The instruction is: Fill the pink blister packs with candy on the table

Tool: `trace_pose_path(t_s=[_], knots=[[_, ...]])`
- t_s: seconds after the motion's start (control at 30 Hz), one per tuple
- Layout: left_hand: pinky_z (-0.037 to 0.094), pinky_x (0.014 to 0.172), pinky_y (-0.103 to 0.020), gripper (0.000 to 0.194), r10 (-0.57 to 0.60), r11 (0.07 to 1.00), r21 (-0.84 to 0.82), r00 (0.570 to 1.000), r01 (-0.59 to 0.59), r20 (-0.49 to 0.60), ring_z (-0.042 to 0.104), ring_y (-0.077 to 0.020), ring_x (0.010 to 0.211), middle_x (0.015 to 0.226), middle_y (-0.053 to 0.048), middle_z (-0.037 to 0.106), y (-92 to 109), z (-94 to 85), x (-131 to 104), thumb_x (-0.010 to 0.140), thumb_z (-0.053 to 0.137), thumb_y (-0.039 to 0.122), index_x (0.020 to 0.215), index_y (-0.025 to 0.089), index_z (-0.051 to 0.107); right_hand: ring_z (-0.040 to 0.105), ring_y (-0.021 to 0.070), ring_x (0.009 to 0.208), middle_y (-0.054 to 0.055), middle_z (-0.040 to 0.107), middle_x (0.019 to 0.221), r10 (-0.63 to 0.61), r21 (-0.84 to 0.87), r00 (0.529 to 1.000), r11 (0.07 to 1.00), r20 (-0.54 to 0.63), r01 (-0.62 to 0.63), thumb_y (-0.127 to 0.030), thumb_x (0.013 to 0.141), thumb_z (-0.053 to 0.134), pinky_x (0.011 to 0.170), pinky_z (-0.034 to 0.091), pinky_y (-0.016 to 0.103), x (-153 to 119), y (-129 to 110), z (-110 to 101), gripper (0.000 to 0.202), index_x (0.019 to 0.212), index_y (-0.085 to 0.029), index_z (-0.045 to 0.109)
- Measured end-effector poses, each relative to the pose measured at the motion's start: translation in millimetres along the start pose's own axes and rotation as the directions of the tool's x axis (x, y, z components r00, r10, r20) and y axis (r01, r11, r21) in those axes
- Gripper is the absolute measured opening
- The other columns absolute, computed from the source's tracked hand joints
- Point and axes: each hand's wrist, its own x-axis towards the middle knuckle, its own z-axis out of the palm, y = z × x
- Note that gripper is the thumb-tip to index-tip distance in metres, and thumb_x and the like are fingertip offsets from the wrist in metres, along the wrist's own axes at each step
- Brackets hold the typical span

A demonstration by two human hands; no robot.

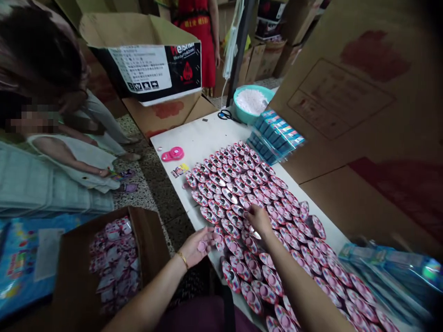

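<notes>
Both hands (230,230) — left palm up, pink discs inside — among patterned oval cases (231,196).

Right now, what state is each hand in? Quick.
Left hand: open, palm up, a pink disc lying in it.
Right hand: fingers bent over the oval packs; whether they grip anything cannot be told.

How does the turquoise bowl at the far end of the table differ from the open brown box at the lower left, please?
The turquoise bowl is round, while the brown box is angular, with straight cardboard sides. The bowl holds small, loose white pieces; the box holds larger pink-and-white packets. The bowl sits on the white table, whereas the box stands beside it. Both are open-topped and hold many items.
</notes>
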Motion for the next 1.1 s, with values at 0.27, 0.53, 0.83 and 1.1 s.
trace_pose_path(t_s=[0.27, 0.53, 0.83, 1.1], knots=[[0.042, 0.050, -0.017, 0.024, 0.029, 0.993, -0.111, 1.000, -0.030, -0.005, 0.056, -0.0094, 0.060, 0.081, -0.008, 0.062, 24, 15.6, 17, 0.075, 0.053, 0.032, 0.090, 0.013, 0.056, 0.055, 0.0222, 0.088, 0.015, 0.058, 0.094, 0.169, -0.504, 0.962, 0.863, 0.214, -0.039, -0.023, 0.075, 0.046, 0.073, 0.040, 0.032, 55, -29, 19, 0.032, 0.106, -0.014, 0.048], [0.045, 0.072, -0.034, 0.043, 0.013, 0.988, -0.152, 0.987, 0.012, 0.162, 0.058, -0.0215, 0.083, 0.096, -0.015, 0.060, 31, 41.2, 14, 0.078, 0.040, 0.047, 0.096, 0.011, 0.054, 0.053, 0.0241, 0.095, 0.014, 0.055, 0.104, 0.286, -0.454, 0.932, 0.876, 0.221, -0.161, -0.024, 0.072, 0.049, 0.077, 0.042, 0.033, 57, -24, 16, 0.042, 0.113, -0.015, 0.044], [0.045, 0.071, -0.032, 0.043, 0.061, 0.996, -0.078, 0.980, -0.047, 0.191, 0.058, -0.0200, 0.079, 0.098, -0.013, 0.059, 21, 30.5, -22, 0.076, 0.043, 0.047, 0.098, 0.012, 0.053, 0.055, 0.0234, 0.092, 0.013, 0.059, 0.100, 0.283, -0.370, 0.949, 0.904, 0.142, -0.215, -0.017, 0.065, 0.057, 0.073, 0.043, 0.032, 50, -27, 11, 0.033, 0.098, -0.015, 0.057], [0.042, 0.077, -0.036, 0.051, 0.177, 0.971, -0.189, 0.974, -0.148, 0.141, 0.055, -0.0230, 0.087, 0.101, -0.016, 0.056, -7, 11.1, -43, 0.075, 0.038, 0.054, 0.097, 0.011, 0.052, 0.053, 0.0207, 0.090, 0.010, 0.058, 0.099, -0.098, -0.193, 0.995, 0.977, -0.035, 0.089, -0.029, 0.079, 0.043, 0.075, 0.039, 0.031, -31, -40, 11, 0.030, 0.107, -0.020, 0.051]])
